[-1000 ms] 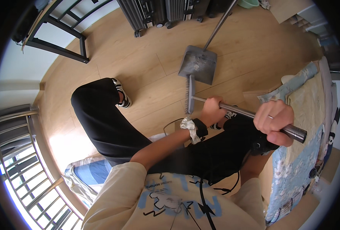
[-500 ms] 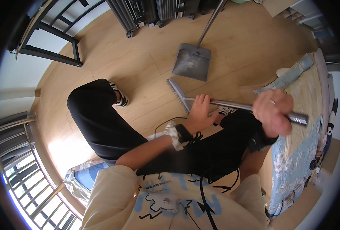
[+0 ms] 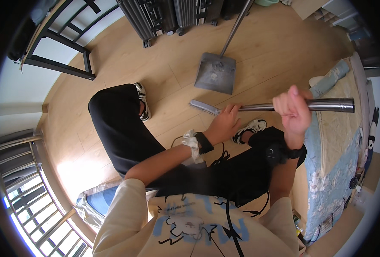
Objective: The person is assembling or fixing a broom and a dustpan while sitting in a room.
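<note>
A broom with a shiny metal handle (image 3: 258,107) lies almost level across the space above my right leg. My left hand (image 3: 224,124) is closed round the handle close to the grey broom head (image 3: 205,107), whose bristles point toward me. Farther along, my right hand (image 3: 293,113) grips the handle with curled fingers, and its thumb sticks up. The thick handle end (image 3: 333,105) juts out to the right over the bed. Just beyond the broom head, a grey dustpan (image 3: 215,73) rests on the wooden floor, with pale dust on its pan and its long pole leaning away.
Dark suitcases (image 3: 149,21) stand at the far side. A black metal frame (image 3: 61,64) is at the far left. A bed with a blue floral cover (image 3: 327,171) runs along my right. Metal railings (image 3: 31,184) line the near left. Dark cables hang over my lap.
The broom has turned in my hands: its bristles now face me rather than left, and the handle lies more level. My right hand has shifted slightly left, with its grip turned.
</note>
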The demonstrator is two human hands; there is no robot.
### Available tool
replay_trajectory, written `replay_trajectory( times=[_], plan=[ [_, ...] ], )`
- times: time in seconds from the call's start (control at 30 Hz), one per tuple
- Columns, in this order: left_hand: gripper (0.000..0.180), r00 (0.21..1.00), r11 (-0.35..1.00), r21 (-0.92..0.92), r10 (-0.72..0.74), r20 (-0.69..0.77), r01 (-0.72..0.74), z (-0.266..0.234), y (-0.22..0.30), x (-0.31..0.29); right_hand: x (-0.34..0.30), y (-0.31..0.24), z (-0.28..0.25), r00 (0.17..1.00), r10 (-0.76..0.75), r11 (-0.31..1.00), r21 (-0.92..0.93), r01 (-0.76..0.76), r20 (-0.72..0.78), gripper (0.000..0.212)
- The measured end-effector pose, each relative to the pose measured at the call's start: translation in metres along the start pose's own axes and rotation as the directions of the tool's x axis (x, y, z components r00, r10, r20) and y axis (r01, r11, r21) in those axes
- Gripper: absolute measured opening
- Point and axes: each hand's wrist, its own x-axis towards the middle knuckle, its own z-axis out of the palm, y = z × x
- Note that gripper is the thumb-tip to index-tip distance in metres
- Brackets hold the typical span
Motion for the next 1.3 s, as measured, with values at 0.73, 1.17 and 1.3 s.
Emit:
replay_trajectory(
  times=[0.73,1.17,1.3],
  plan=[
    [0.025,0.888,0.994,-0.027,-0.082,0.453,0.105,-0.043,-0.045,0.011,0.021,-0.001,-0.023,0.988,-0.062,0.989,-0.127,0.081,0.142,0.041],
    [0.072,0.996,0.897,-0.438,0.082,0.044,-0.054,0.021,-0.045,0.028,0.008,-0.030,0.040,0.978,-0.157,0.762,-0.613,0.208,0.136,0.038],
    [0.061,0.978,0.940,-0.276,-0.180,0.101,0.202,0.023,0.005,0.030,-0.014,-0.028,0.009,0.998,-0.008,0.830,-0.557,-0.026,-0.057,0.037]
  ],
)
